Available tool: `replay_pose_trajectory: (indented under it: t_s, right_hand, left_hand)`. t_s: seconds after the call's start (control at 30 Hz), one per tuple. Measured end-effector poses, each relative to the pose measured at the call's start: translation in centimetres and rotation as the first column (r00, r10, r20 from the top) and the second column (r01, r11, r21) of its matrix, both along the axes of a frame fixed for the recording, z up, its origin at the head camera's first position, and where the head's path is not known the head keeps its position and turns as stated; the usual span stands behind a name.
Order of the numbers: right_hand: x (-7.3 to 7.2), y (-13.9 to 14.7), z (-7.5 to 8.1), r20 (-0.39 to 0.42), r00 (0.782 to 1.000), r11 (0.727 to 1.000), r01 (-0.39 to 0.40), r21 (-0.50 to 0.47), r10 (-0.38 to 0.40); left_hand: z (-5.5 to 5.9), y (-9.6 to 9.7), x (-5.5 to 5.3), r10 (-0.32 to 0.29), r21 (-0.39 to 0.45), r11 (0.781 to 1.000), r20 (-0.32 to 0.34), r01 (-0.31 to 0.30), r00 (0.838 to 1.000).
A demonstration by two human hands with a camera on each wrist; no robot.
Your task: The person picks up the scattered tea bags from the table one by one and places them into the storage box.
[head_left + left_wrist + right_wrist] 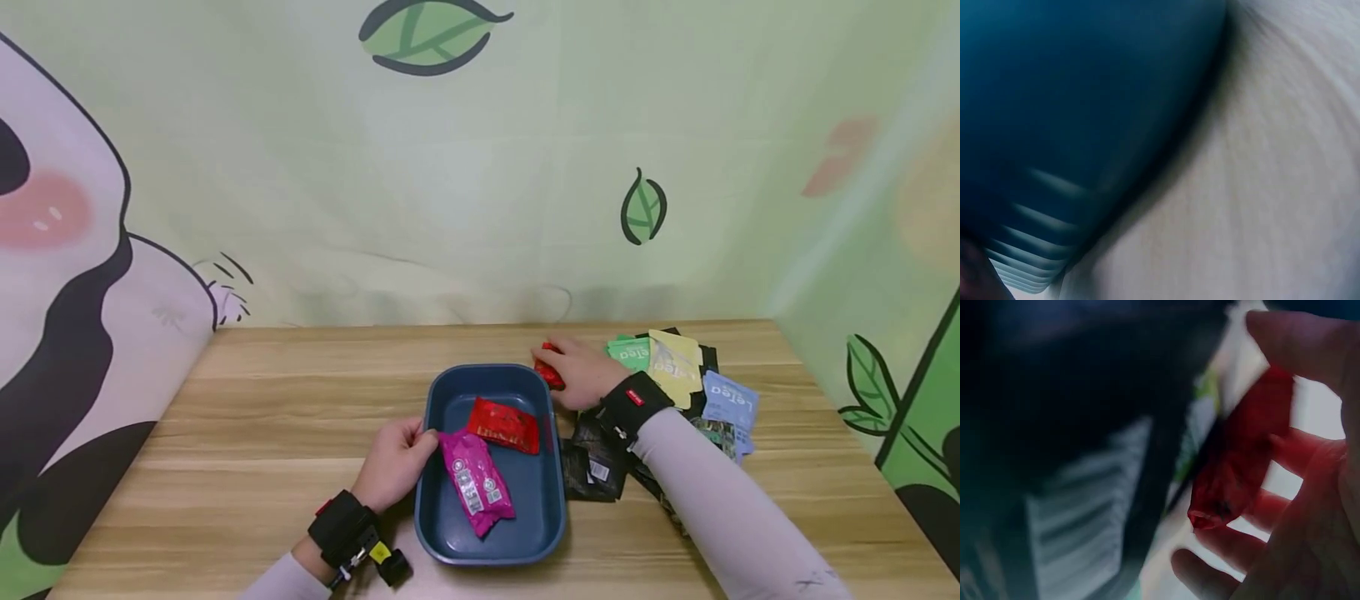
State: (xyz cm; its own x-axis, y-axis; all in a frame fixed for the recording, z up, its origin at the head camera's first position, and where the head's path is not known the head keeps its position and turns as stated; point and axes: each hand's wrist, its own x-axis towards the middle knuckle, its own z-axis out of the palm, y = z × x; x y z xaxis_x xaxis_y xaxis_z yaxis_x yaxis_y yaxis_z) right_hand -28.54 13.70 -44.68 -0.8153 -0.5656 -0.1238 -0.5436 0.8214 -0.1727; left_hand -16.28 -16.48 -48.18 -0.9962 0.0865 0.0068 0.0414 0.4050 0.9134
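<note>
"Landmark?"
"Tub point(536, 517), blue, one, upright on the desk point(300, 383). I give every place from it."

"Inside the tub?"
"Inner red pack point(510, 427), one, toward the far end. Pink pack point(477, 487), one, nearer the left wall, white print uppermost, its far end meeting the inner red pack."

"Left grip point(392, 468)?"
"At the tub's left wall, pinching the rim between thumb and fingers. Whether the thumb also touches the pink pack, I cannot tell; my left wrist view is mostly blurred tub wall."

"Right grip point(588, 371)?"
"Just beside the tub's far right corner, narrowed on the outer red pack point(550, 367), thumb to one side, fingers to the other. Whether that pack is clear of the desk, I cannot tell."

"Right of the tub?"
"Black pack point(600, 475), close by the wall. Farther right: green packet point(628, 353), yellow packet point(673, 362), blue packet point(729, 400), all in a loose pile."

"Risks?"
"Three, by my judgement. One: the outer red pack snagging on the tub's rim and slipping, if carried low. Two: the tub sliding or tipping, if the left grip pulls on its one side. Three: packets dragged out of the pile, since the right sleeve point(738, 508) crosses it."
</note>
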Motion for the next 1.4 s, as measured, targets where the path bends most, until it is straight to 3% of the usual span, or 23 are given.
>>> replay_pose_trajectory:
  t_s: [0.37,0.6,1.07,1.4]
  right_hand:
    - [0.3,0.1,-0.1,-0.058,0.998,1.0,-0.008,-0.009,0.007]
    - [1.5,0.8,0.8,-0.124,0.991,0.993,-0.054,-0.108,0.041]
    - [6.8,1.0,4.3,-0.319,0.94,0.962,-0.191,-0.193,0.122]
    - [11.1,-1.6,4.8,-0.337,0.914,0.941,-0.293,-0.171,0.223]
  left_hand:
    - [0.2,0.2,0.0,-0.005,-0.002,1.0,-0.005,0.005,1.0]
    - [0.1,0.1,0.0,0.002,-0.014,1.0,-0.014,-0.002,1.0]
    - [0.2,0.1,0.1,0.008,-0.015,1.0,-0.006,-0.008,1.0]
    - [0.1,0.0,0.1,0.009,-0.008,1.0,0.002,-0.009,1.0]
